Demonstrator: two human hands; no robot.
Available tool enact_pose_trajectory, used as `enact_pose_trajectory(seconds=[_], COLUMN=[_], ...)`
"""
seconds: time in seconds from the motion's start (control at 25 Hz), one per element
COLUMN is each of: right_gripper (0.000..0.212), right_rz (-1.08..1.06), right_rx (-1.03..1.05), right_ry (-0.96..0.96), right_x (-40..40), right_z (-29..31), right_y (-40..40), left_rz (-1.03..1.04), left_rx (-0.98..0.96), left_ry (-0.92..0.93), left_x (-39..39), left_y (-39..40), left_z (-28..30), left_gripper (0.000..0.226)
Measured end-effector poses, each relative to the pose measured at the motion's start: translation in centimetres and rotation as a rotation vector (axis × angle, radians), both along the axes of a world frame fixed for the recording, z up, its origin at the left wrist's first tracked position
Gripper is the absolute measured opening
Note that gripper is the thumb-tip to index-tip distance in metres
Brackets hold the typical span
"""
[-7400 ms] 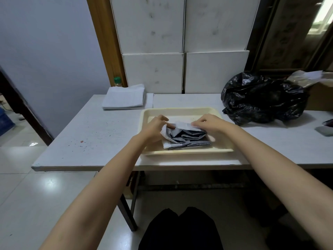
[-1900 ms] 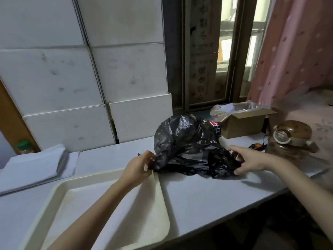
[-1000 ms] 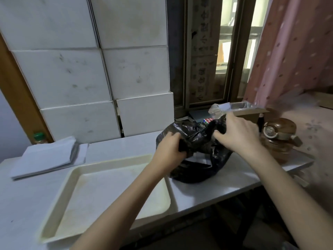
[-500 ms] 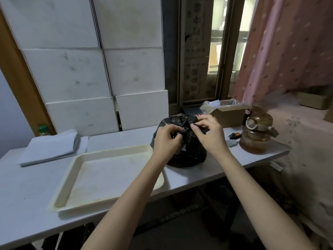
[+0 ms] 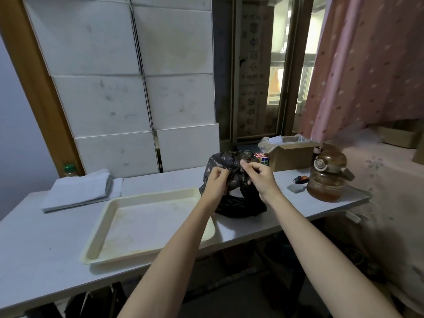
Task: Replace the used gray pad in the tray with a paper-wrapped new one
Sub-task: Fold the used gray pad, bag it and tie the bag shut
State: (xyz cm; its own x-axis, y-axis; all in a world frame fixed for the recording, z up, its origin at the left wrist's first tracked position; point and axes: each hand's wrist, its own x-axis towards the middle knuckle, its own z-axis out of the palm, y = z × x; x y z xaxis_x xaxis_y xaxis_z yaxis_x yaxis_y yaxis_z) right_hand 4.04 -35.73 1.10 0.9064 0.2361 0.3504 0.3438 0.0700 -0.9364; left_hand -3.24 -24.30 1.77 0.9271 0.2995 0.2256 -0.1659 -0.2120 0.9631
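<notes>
Nearest the person, the cream tray (image 5: 128, 226) sat bare on the table (image 5: 34, 244), no gray pad in it. Past its far right corner, the left hand (image 5: 216, 181) and right hand (image 5: 260, 177) were both at the neck of the black plastic bag (image 5: 241, 205), fingers (image 5: 250, 165) pinched narrow on bunched plastic. The used pad wasn't visible; probably inside the bag, couldn't confirm. Step looked like twisting or tying the bag shut. To do it well: gather all loose plastic into one neck, keep both pinches tight and close together, cinch down low so nothing slips out, then set the bag aside clear of the tray. Farther left, the folded paper stack (image 5: 78, 190) lay at the table's back edge, likely the wrapped new pad, untouched. Behind the bag: a puzzle cube (image 5: 261, 158), a cardboard box (image 5: 289, 154), and at right a brown jug (image 5: 327, 177).
</notes>
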Motion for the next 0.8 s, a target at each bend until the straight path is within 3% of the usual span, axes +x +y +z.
enact_pose_trajectory(seconds=[0.04, 0.16, 0.28, 0.36, 0.44, 0.64, 0.8], right_gripper=[0.01, 0.06, 0.087, 0.091, 0.079, 0.022, 0.017], right_rz=[0.055, 0.204, 0.234, 0.262, 0.298, 0.365, 0.303], right_rx=[-0.012, -0.18, -0.363, -0.459, -0.499, -0.435, -0.285], right_ry=[0.014, -0.002, -0.061, -0.102, -0.131, -0.024, 0.02], right_x=[-0.1, -0.1, -0.4, -0.4, -0.5, -1.2, -0.6], right_z=[-0.2, -0.9, -1.1, -1.2, -1.2, -1.3, -2.5], right_y=[-0.1, -0.4, -0.3, -0.1, 0.2, 0.9, 1.0], left_rz=[-0.032, -0.081, -0.023, -0.03, -0.067, -0.076, -0.112], left_rx=[0.015, -0.029, -0.137, -0.087, -0.122, -0.185, -0.198], left_ry=[0.026, 0.095, 0.089, 0.051, 0.034, 0.085, 0.022], left_x=[-0.2, -0.1, 0.9, 1.3, 1.3, 2.4, 2.7], left_y=[0.0, -0.1, -0.1, -0.1, 0.0, 0.6, 1.0], left_z=[0.1, -0.3, -0.4, -0.7, -1.1, -1.5, -2.4], left_gripper=[0.032, 0.031, 0.028, 0.028, 0.021, 0.024, 0.033])
